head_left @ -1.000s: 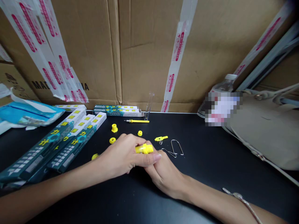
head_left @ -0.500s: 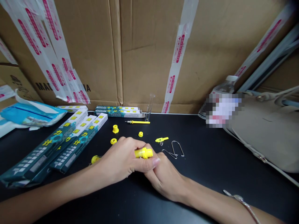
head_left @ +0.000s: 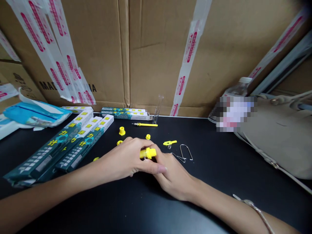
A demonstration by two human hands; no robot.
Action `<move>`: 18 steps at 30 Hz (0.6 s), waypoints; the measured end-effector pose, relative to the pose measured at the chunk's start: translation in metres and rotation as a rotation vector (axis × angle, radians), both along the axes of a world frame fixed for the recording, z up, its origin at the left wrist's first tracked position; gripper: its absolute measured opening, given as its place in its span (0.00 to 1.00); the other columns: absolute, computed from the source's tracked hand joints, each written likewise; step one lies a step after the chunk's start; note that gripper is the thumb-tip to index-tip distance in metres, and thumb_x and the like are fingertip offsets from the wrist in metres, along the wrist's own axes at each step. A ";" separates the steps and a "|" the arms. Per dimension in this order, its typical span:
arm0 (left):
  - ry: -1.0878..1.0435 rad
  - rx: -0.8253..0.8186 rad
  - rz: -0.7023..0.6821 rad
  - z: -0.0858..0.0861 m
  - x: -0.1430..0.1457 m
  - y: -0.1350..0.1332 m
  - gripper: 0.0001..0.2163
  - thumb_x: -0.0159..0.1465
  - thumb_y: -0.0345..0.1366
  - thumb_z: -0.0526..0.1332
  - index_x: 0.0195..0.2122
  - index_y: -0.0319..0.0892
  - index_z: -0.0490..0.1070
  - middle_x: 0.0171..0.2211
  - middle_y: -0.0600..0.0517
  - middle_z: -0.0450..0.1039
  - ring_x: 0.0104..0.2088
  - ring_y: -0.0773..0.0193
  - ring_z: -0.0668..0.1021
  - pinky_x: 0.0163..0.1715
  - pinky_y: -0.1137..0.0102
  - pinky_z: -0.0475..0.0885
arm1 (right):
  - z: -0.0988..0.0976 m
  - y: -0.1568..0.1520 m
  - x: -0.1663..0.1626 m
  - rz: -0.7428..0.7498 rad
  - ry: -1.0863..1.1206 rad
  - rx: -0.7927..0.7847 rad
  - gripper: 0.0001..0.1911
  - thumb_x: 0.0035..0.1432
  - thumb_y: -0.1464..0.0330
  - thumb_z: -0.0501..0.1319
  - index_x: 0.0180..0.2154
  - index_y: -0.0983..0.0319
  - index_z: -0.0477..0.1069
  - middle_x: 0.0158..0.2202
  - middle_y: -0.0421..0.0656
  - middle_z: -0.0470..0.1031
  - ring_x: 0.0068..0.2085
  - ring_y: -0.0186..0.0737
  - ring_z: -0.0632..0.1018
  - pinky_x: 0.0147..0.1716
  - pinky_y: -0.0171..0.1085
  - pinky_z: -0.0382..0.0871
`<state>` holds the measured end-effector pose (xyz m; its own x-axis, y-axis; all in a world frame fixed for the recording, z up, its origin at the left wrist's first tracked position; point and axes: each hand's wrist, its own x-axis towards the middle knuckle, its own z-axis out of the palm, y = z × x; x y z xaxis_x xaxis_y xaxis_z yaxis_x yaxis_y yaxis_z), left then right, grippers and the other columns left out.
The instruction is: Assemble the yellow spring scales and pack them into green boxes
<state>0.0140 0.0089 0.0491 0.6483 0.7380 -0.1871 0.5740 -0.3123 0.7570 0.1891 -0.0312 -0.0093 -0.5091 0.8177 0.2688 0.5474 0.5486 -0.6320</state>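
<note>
My left hand (head_left: 126,161) and my right hand (head_left: 174,175) meet on the black table (head_left: 219,169), both closed around a small yellow plastic part (head_left: 147,153) that sticks up between the fingers. Just behind the hands lie loose yellow pieces: a cap (head_left: 122,131), a ring (head_left: 119,142), a small nut (head_left: 148,136) and a lever piece (head_left: 170,142). A bent metal wire clip (head_left: 184,154) rests right of them, and a yellow rod (head_left: 145,124) lies farther back by a clear tube (head_left: 158,109).
Green and yellow boxes (head_left: 65,144) lie at the left, more boxes (head_left: 124,113) by the taped cardboard wall (head_left: 156,55). Blue packets (head_left: 34,113) sit far left. A water bottle (head_left: 237,94) and a beige bag (head_left: 278,136) fill the right.
The hands stay clasped on the yellow part. The part has shifted slightly left and lower in the fingers, and the view has drifted a little.
</note>
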 end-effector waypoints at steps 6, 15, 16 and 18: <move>-0.186 -0.043 -0.087 0.006 -0.006 0.006 0.23 0.67 0.56 0.53 0.52 0.45 0.70 0.38 0.52 0.76 0.20 0.71 0.75 0.22 0.77 0.68 | 0.007 0.002 0.005 -0.073 0.119 0.158 0.12 0.72 0.63 0.46 0.45 0.60 0.64 0.43 0.47 0.69 0.41 0.43 0.73 0.41 0.41 0.69; -0.133 -0.243 -0.037 0.011 -0.021 0.014 0.28 0.71 0.56 0.44 0.50 0.37 0.71 0.33 0.47 0.79 0.21 0.68 0.73 0.23 0.73 0.69 | 0.013 0.020 0.027 -0.355 0.534 0.017 0.17 0.71 0.57 0.48 0.38 0.59 0.68 0.34 0.41 0.67 0.33 0.38 0.71 0.34 0.38 0.67; -0.168 -0.277 -0.033 0.007 -0.023 0.015 0.27 0.71 0.56 0.44 0.49 0.37 0.71 0.34 0.47 0.79 0.22 0.67 0.74 0.24 0.73 0.69 | 0.013 0.022 0.028 -0.355 0.601 -0.022 0.17 0.70 0.56 0.49 0.40 0.59 0.70 0.35 0.41 0.69 0.35 0.39 0.71 0.36 0.38 0.68; -0.221 -0.316 -0.082 -0.001 -0.026 0.013 0.23 0.71 0.53 0.47 0.46 0.38 0.70 0.38 0.46 0.78 0.28 0.66 0.75 0.29 0.72 0.71 | 0.013 0.026 0.030 -0.343 0.736 -0.085 0.17 0.69 0.55 0.51 0.45 0.58 0.71 0.37 0.42 0.71 0.38 0.40 0.73 0.39 0.39 0.69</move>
<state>-0.0123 0.0217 0.0486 0.7531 0.6101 -0.2461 0.3691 -0.0821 0.9257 0.2191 -0.0053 0.0035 0.0565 0.9287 0.3666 0.1044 0.3597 -0.9272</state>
